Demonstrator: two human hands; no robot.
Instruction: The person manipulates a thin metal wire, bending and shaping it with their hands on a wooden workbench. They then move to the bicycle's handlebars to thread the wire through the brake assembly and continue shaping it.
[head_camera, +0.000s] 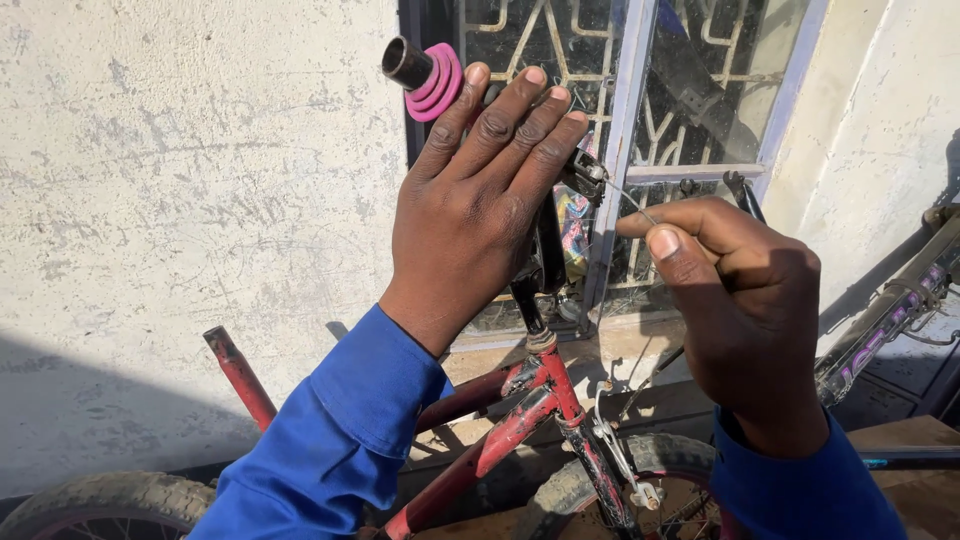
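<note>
The left hand (480, 190) lies flat, fingers together, over the handlebar beside the pink grip (437, 82) at eleven o'clock. The right hand (745, 300), at three o'clock, pinches the thin brake cable (625, 196) shut between thumb and forefinger. Judging by this, steadying the bar while drawing the cable straight from the brake lever (583, 172) should prevent kinks.

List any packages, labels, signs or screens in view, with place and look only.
Colourful printed item: behind the window grille, right of the left hand; multicoloured, partly hidden, kind unclear.
Frame lettering: on the dark bicycle frame at right, beyond the right hand; purple on black.
No screens or signs.
</note>
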